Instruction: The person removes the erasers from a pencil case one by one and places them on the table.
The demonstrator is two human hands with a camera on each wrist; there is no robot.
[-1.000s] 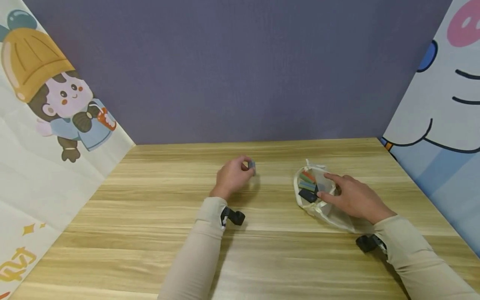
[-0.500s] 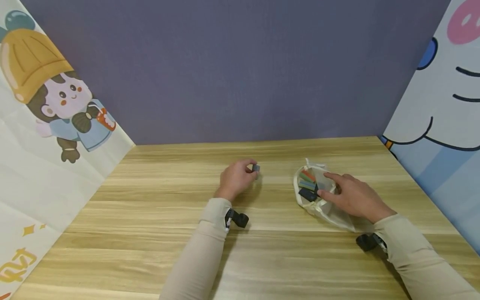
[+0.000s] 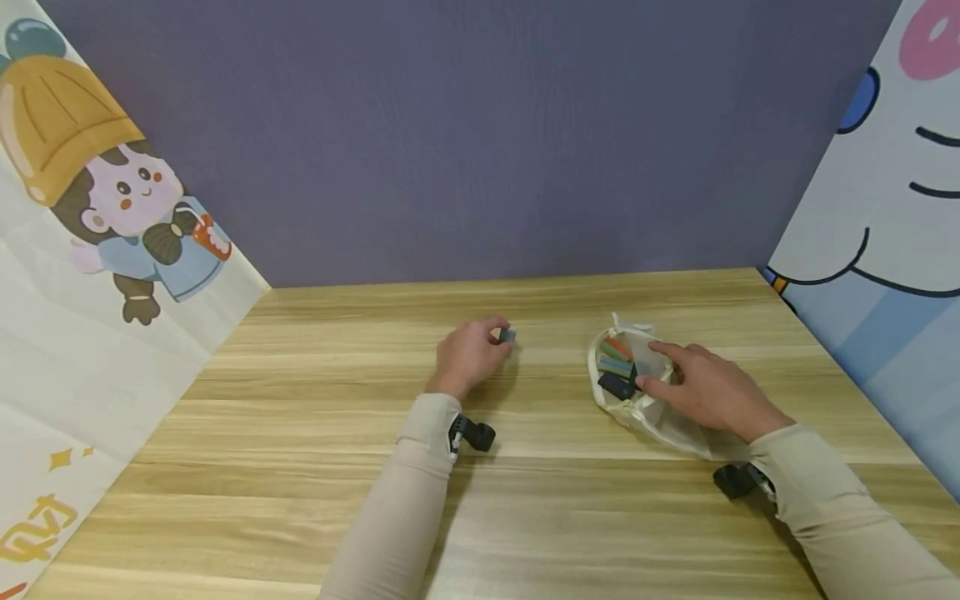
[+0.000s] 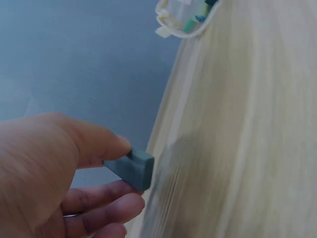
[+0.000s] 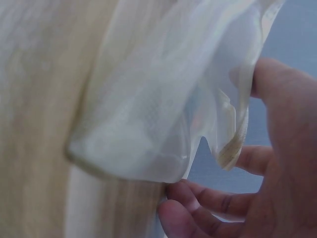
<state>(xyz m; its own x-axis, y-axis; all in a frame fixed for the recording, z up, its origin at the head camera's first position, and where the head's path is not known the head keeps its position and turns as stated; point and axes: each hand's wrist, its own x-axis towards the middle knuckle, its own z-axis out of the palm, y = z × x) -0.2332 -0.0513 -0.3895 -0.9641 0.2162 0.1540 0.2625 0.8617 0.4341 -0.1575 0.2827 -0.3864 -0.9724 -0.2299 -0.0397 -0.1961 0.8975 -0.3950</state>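
Observation:
My left hand (image 3: 468,358) is above the middle of the table and pinches a small grey-blue block (image 4: 136,168) between thumb and fingers. In the left wrist view the block shows flat faces and square edges. To the right lies a whitish see-through zip pouch (image 3: 667,429), its mouth facing left. My right hand (image 3: 708,392) holds the pouch by the rim of its mouth, thumb and index finger spread apart. Inside the pouch are a black piece (image 3: 617,385), a blue-green piece (image 3: 615,367) and an orange-red piece (image 3: 619,347). The right wrist view shows the sheer pouch wall (image 5: 133,134) close up.
Wood-grain table (image 3: 300,467) under both hands. A grey-purple wall panel (image 3: 480,142) rises along its back edge. Printed cartoon panels stand at the left (image 3: 45,333) and right (image 3: 900,192). Each wrist wears a small black camera.
The left hand has shifted slightly right, then a little back, and the block has tilted between its fingers. The right hand and the pouch stay nearly still.

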